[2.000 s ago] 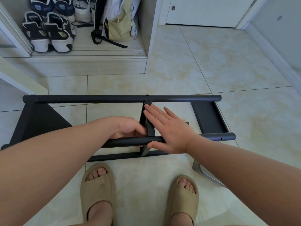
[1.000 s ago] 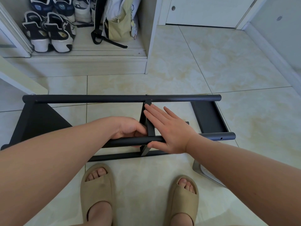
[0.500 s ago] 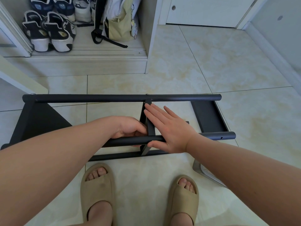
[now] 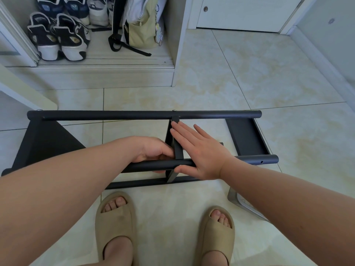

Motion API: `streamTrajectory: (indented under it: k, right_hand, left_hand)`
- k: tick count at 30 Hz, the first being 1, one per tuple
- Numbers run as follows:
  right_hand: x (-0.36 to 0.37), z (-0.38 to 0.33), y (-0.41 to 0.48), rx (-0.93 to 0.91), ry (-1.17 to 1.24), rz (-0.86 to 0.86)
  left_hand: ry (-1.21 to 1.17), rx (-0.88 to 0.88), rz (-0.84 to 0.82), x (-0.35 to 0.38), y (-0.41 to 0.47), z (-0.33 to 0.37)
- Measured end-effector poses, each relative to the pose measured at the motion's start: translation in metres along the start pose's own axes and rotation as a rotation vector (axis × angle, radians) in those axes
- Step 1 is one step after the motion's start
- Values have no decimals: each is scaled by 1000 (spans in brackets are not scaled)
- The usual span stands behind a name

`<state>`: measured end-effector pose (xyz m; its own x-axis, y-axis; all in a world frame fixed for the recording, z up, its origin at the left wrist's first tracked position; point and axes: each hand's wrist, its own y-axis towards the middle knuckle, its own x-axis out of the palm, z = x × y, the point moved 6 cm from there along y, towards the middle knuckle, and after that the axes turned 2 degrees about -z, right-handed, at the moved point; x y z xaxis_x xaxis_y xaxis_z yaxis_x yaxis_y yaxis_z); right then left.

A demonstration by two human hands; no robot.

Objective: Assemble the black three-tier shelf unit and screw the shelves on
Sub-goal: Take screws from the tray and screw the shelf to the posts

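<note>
Beige marbled floor tiles (image 4: pixel 249 83) carry the black metal three-tier shelf frame (image 4: pixel 115 115), on its side mid-frame. Left hand (image 4: pixel 153 150) wraps the near black tube (image 4: pixel 149 166), fingertips hidden beneath. Right hand (image 4: pixel 201 154) lies flat, fingers (image 4: pixel 184 135) straight, against the middle shelf panel (image 4: pixel 177 148). Lower right, a forearm (image 4: pixel 288 198) half-covers a silver metal piece (image 4: pixel 233 196).

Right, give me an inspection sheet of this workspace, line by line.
Surface: pale tiled floor; the frame lies on its side on it.
Job's things: black shelf frame with far tube, near tube and middle shelf between them; open screw hole near the near tube's right end.
Clutter: grey metal piece by the right foot, partly hidden by the arm.
Grippers: left hand grips the near tube beside the middle shelf; right hand lies flat on the middle shelf, fingers straight.
Cables: nothing seen.
Surroundings: sneakers and green bag in an open cupboard; white door beyond.
</note>
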<state>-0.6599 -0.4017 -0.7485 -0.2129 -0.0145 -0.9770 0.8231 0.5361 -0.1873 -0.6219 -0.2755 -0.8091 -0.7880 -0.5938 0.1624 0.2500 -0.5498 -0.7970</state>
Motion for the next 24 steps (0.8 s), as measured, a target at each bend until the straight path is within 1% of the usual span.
streamTrajectory:
  k: [4,7,12,18,21,24]
  right_hand:
    - [0,0,0,-1,1,-1]
    - [0,0,0,-1,-2,-7]
    - [-1,-1,0,0,-3,-6]
    - [-1,-1,0,-1,1,-1]
    - [-1,0,0,-1,1,4]
    - [0,0,1,-4,1,9]
  left_hand:
    - [-58,-7,-44,1,0,-2]
    - [-76,-36,-40,0,0,-3]
    - [9,-1,7,-2,1,0]
    - [-45,42,-41,-2,1,0]
    - [-66,20,-48,-1,0,0]
    - [-18,4,-4,-2,0,1]
